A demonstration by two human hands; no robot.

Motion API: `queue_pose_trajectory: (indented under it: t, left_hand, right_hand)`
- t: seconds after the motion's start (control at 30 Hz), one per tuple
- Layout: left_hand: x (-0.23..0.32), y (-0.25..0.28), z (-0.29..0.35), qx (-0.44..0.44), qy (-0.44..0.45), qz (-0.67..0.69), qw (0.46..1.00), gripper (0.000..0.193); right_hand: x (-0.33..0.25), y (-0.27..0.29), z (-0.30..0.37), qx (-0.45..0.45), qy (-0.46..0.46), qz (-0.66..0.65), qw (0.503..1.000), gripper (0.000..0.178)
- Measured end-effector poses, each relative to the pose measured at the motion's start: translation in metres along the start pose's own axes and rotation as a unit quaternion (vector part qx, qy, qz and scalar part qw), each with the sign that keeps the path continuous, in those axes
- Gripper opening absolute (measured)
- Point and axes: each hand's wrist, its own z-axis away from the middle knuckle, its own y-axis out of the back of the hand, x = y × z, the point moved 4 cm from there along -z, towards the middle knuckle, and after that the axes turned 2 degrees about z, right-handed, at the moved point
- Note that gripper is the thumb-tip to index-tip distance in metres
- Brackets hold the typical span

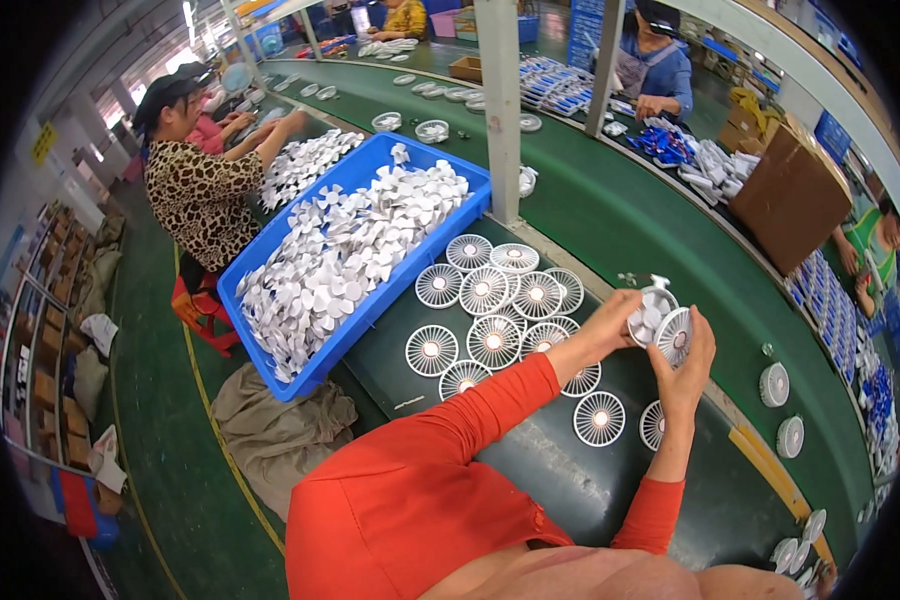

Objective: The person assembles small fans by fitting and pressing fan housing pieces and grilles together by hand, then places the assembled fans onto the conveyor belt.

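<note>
My left hand (608, 328) is closed on a small white fan body (650, 312), with white blades showing inside its round rim. A white fan grille (675, 338) is held in my right hand (686, 376), tilted close against the open face of the fan body. Whether the two rims touch I cannot tell. Several more grilles, white with spokes and a pale round centre, lie partly overlapping on the dark bench (560, 490) left of and below my hands. One of these grilles (599, 418) rests just below my wrists.
A blue crate (360, 345) heaped with white fan blades (345, 240) stands left on the bench. Beyond my hands runs a green conveyor belt (610, 235) carrying white fan parts. A white post (500, 110) rises behind the grilles. Co-workers sit at the left (205, 190) and across the belt.
</note>
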Motion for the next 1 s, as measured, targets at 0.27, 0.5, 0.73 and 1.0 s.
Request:
queue_pose_trajectory:
  t: [0.27,0.5,0.73,1.0]
  left_hand:
    - [-0.005,-0.006,0.007,-0.021,0.062,-0.061,0.996,0.037]
    - [-0.014,-0.017,0.006,-0.058,0.080,0.133,0.986,0.029]
    - [-0.009,-0.038,0.028,0.025,-0.180,-0.075,0.980,0.037]
    - [0.011,-0.060,0.060,0.056,-0.415,-0.374,0.828,0.048]
  right_hand:
    - [-0.013,-0.022,0.004,-0.043,0.051,0.010,0.998,0.081]
    - [-0.016,-0.031,0.009,-0.039,0.084,-0.027,0.995,0.081]
    - [-0.003,-0.051,0.018,0.001,-0.065,-0.305,0.950,0.080]
    - [0.011,-0.060,0.033,-0.046,-0.211,-0.559,0.800,0.055]
